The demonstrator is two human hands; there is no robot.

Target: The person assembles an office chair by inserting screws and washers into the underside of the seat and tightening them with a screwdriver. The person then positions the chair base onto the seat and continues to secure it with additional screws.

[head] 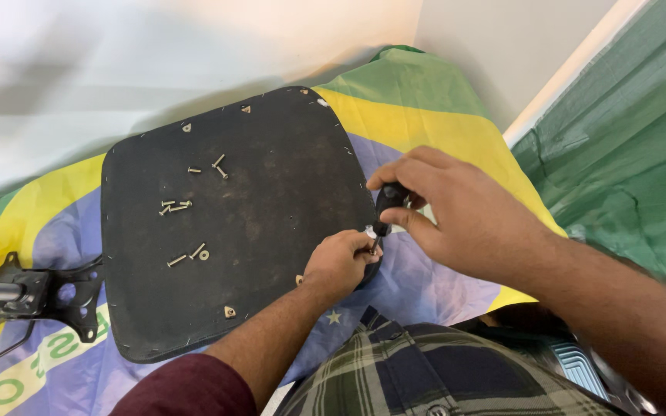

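Two hands work a screwdriver at the near right edge of an upturned black seat base.

The right hand [456, 212] has its fingers clamped on the black screwdriver [387, 204]; the left hand [341, 262] pinches its tip against the seat base [271, 208]. Loose screws [186, 206] lie farther left. Keeping the driver upright and pressed firmly would likely prevent slipping.

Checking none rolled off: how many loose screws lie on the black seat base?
7 screws: one and a pair at the top, a cluster of three mid-left, one lower, beside a washer. The hands may hide more.
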